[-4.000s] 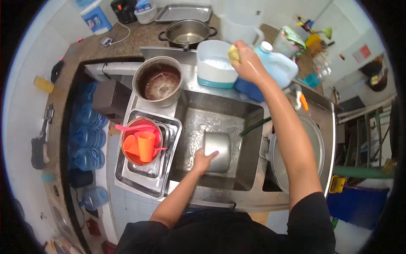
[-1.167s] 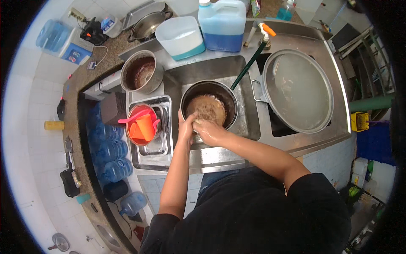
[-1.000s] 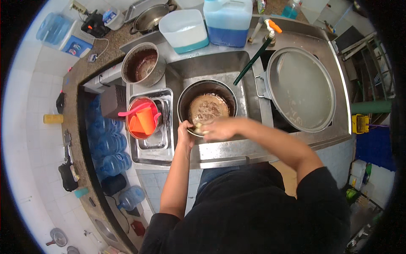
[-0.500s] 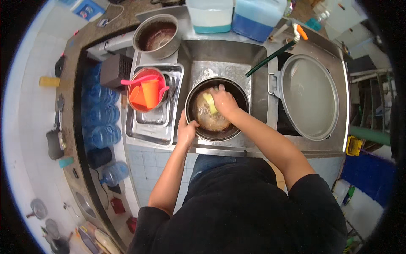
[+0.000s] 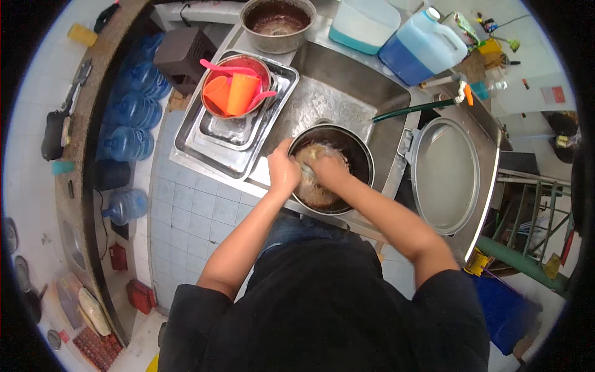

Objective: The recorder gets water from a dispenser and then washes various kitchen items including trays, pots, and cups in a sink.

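Observation:
A round dark pot (image 5: 358, 150) with browned, wet insides sits in the steel sink basin (image 5: 334, 93). My left hand (image 5: 284, 173) is closed over its left rim. Inside the pot, my right hand (image 5: 329, 169) is bent down around a pale yellow scrubbing cloth or sponge (image 5: 307, 168), pressing it near the left wall. Motion blur and the fingers hide most of the yellow piece. A dark green hose (image 5: 412, 110) reaches from the tap over the basin.
Left of the basin, a red bowl (image 5: 265, 71) of orange and pink cups stands in steel trays (image 5: 183, 146). Behind are a stained pot (image 5: 279, 44) and a blue-liquid jug (image 5: 412, 53). A large oval lid or tray (image 5: 446, 177) lies to the right.
My right hand and the yellow piece have shifted toward the pot's left wall, near my left hand. My left hand sits higher on the rim. The whole view has turned.

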The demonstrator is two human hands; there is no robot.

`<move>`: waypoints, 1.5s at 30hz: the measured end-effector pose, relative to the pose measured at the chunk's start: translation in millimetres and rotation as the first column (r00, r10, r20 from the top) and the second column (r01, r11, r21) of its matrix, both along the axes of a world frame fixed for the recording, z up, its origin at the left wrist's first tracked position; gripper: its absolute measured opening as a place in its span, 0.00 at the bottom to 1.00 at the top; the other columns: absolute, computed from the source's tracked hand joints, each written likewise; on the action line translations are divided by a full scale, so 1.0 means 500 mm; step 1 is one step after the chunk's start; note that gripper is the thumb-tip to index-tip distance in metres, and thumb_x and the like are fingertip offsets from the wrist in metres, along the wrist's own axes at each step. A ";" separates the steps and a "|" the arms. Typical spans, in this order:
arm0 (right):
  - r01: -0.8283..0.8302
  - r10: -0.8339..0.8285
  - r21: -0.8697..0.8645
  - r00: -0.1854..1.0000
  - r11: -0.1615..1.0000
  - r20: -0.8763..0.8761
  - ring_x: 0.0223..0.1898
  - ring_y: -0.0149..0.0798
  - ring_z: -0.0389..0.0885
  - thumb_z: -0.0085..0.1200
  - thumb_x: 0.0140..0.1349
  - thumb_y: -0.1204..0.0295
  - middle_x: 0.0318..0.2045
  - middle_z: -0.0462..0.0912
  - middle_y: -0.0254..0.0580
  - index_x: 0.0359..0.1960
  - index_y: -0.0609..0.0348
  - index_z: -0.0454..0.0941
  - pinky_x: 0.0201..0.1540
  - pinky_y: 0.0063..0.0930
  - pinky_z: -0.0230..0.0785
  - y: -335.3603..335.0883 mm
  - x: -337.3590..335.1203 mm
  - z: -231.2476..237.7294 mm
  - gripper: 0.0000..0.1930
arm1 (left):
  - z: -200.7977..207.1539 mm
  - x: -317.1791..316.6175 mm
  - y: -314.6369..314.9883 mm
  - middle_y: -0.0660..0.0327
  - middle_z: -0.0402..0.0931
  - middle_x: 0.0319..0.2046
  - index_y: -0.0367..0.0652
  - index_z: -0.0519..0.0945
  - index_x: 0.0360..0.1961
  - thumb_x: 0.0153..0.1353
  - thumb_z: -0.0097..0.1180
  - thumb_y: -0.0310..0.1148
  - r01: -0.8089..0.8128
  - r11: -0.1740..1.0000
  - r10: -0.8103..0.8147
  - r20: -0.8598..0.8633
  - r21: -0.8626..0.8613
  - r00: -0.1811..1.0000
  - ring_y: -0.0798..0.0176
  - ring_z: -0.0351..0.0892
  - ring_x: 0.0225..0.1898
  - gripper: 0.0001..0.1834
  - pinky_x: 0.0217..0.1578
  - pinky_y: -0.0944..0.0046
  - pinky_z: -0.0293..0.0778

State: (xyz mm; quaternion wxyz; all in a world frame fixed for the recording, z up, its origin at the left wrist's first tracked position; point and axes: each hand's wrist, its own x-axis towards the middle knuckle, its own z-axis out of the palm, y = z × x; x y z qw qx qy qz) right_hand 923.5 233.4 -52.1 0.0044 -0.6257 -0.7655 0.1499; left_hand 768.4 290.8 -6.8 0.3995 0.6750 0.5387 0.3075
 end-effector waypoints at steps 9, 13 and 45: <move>0.151 -0.147 -0.052 0.987 0.987 0.067 0.35 0.55 0.85 0.51 0.54 0.75 0.27 0.83 0.54 0.32 0.60 0.83 0.41 0.46 0.78 -0.044 -0.020 0.004 0.09 | 0.020 0.012 -0.047 0.39 0.79 0.33 0.37 0.77 0.45 0.49 0.48 0.14 -0.002 0.995 0.006 -0.037 0.104 0.999 0.34 0.78 0.38 0.20 0.39 0.47 0.74; -0.092 0.087 -0.177 0.996 0.980 -0.034 0.35 0.57 0.84 0.50 0.53 0.74 0.28 0.83 0.57 0.33 0.60 0.83 0.42 0.48 0.77 -0.071 0.015 -0.007 0.10 | -0.006 0.016 -0.063 0.38 0.78 0.32 0.37 0.76 0.44 0.49 0.49 0.15 -0.018 0.997 0.029 -0.134 0.080 0.991 0.33 0.77 0.38 0.18 0.39 0.44 0.72; -0.021 0.026 -0.052 0.994 0.998 0.102 0.47 0.57 0.79 0.46 0.63 0.67 0.41 0.80 0.64 0.42 0.67 0.77 0.51 0.50 0.71 -0.023 0.036 -0.081 0.15 | 0.005 0.029 -0.078 0.36 0.77 0.30 0.35 0.76 0.42 0.53 0.45 0.20 -0.049 0.984 0.055 -0.030 0.172 0.998 0.31 0.77 0.38 0.14 0.39 0.42 0.73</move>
